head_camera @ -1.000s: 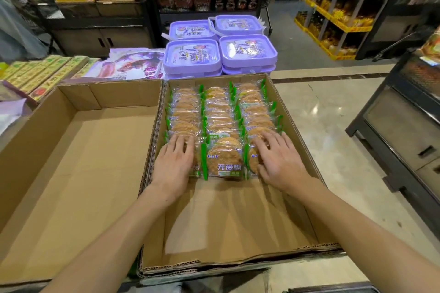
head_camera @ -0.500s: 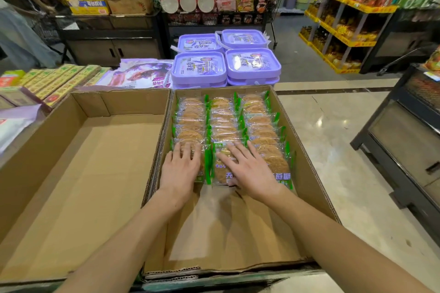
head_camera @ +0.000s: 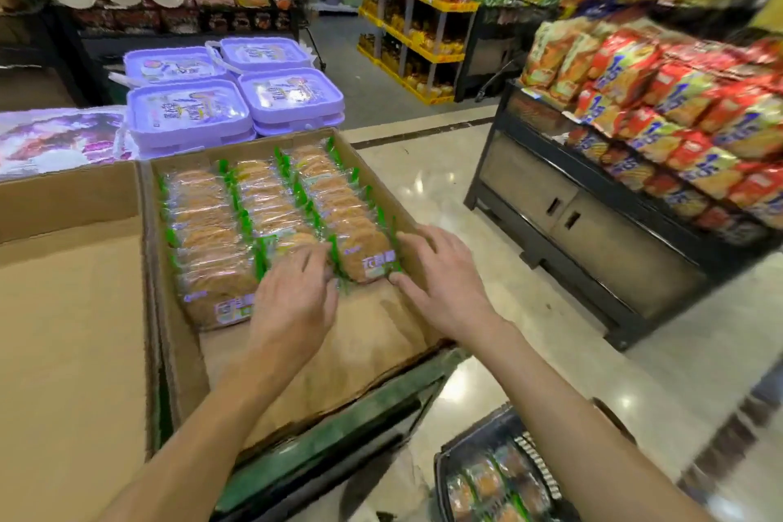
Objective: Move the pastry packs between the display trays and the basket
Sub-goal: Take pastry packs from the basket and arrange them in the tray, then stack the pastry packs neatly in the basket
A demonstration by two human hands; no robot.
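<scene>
His hands have slid rightward: left hand lies flat on the middle row, right hand pinches the right-hand pastry pack. Rows look tidied; the basket waits below.

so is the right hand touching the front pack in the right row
Touching. The head view shows the right hand with its thumb against the near edge of the front pastry pack in the right row and its fingers along the pack's right side.
</scene>
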